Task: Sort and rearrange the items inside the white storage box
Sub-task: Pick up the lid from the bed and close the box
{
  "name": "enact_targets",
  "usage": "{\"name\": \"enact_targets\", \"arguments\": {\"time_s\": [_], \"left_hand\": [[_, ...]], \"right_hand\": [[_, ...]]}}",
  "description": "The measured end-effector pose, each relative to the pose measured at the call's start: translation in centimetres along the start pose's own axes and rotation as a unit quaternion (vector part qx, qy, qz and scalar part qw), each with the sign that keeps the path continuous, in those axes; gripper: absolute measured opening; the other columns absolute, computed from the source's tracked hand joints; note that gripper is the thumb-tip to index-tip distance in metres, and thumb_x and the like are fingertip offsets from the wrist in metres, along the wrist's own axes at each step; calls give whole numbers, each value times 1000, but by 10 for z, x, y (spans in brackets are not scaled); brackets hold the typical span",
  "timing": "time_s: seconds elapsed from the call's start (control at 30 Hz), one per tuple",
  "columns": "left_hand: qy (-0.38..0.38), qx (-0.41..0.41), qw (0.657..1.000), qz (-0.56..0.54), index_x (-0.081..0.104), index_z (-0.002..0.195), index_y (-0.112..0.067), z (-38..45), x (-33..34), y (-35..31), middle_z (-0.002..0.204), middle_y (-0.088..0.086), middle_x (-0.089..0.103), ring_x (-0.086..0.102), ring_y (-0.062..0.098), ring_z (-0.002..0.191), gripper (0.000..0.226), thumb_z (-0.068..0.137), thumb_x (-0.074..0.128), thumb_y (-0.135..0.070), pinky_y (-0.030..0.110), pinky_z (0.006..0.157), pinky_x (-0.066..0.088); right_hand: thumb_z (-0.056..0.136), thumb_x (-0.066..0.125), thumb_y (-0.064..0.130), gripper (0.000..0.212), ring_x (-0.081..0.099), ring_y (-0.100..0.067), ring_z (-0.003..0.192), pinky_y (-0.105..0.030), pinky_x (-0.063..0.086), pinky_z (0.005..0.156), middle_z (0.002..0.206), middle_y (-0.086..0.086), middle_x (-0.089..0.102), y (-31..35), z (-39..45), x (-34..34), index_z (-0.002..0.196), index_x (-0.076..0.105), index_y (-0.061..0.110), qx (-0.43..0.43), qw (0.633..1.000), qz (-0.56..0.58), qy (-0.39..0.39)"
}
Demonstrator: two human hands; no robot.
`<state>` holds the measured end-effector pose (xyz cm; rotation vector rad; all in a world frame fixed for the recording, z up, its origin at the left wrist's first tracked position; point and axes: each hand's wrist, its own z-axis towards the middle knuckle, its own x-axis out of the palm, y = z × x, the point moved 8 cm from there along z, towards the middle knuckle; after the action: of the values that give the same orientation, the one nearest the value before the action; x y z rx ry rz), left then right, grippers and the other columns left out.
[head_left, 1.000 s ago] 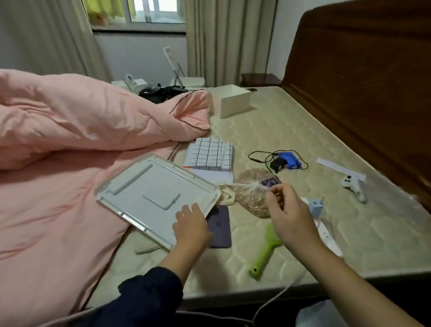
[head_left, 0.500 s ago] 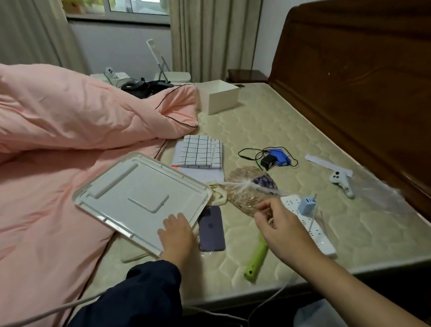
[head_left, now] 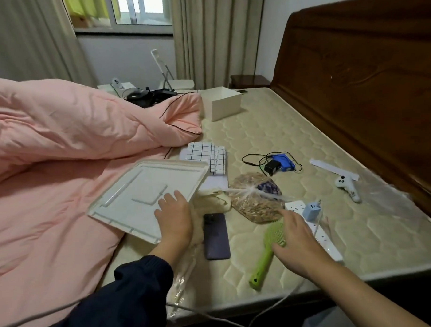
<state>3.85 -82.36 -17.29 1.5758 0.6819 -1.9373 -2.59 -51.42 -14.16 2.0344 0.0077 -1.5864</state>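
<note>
Head view, left hand [head_left: 173, 219] holding lid [head_left: 147, 198]

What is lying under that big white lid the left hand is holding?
The white lid, tilted up by the left hand, rests over the pink quilt. A crumpled cream bag and the checked cloth peek out beyond its right edge. Anything beneath its middle is hidden.
</note>
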Motion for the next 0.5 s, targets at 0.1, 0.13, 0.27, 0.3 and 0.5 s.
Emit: {"name": "enact_targets", "arguments": {"time_s": [0.1, 0.13, 0.27, 0.3, 0.5], "left_hand": [[-57, 32, 996, -55, 25, 161, -3, 15, -73, -7, 161, 27, 31, 39, 46, 142, 69, 96, 45, 6, 49, 104, 47], [-71, 47, 993, -85, 23, 162, -4, 17, -99, -12, 165, 27, 25, 33, 48, 146, 72, 94, 44, 8, 51, 107, 46], [-178, 114, 918, -335, 31, 163, -14, 7, -211, -53, 154, 17, 50, 55, 38, 130, 84, 86, 44, 15, 43, 95, 52], [-197, 120, 886, -402, 37, 161, -16, 1, -236, -63, 136, 13, 63, 64, 29, 111, 80, 87, 46, 13, 32, 85, 52], [-83, 168, 623, -760, 69, 108, -14, -37, -335, -153, 96, 11, 74, 72, 30, 92, 25, 86, 57, -16, 41, 75, 60]], "right_hand": [[96, 63, 31, 93, 15, -23, 158, -42, 24, 126, 172, 1, 4, 22, 3, -8, 165, 0, 27, -54, 995, 86, -8], [97, 62, 35, 94, 11, -21, 159, -42, 20, 128, 173, 2, 2, 29, 4, -14, 165, -3, 29, -70, 994, 85, -23], [102, 54, 55, 93, -11, -15, 160, -41, 3, 129, 173, 8, -11, 44, 3, -49, 163, -14, 38, -97, 984, 123, -82], [102, 52, 58, 91, -10, -13, 160, -37, 4, 127, 173, 8, -13, 44, 1, -63, 163, -13, 40, -98, 977, 161, -95], [99, 33, 68, 78, -14, -10, 159, -41, 8, 125, 170, 16, -23, -21, -43, -201, 159, -15, 51, -63, 938, 221, -258]]}}
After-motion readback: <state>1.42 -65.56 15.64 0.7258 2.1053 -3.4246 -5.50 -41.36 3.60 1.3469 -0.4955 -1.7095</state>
